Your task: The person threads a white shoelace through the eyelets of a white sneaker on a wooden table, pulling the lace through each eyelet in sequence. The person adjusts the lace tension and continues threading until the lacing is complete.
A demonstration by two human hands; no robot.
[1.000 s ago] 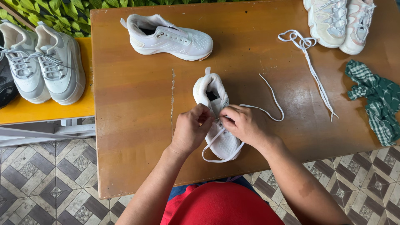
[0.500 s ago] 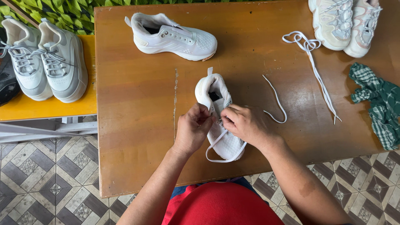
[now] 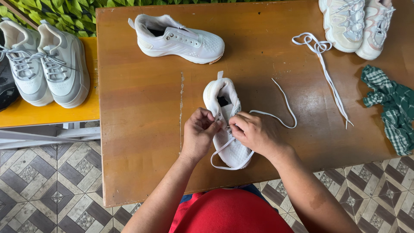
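Overhead view of a brown wooden table. A white mesh sneaker is lying near the table's front edge, heel pointing away from the person. The left hand and the right hand are meeting over the shoe's eyelets, fingers pinched closed on the white flat shoelace, one end of which is trailing to the right across the wood while a loop is hanging past the toe. A second white sneaker is lying on its side farther back. A loose white lace, a pale chunky pair of sneakers and a green checked cloth are lying to the right. Two grey-white sneakers are standing on a yellow bench at left.
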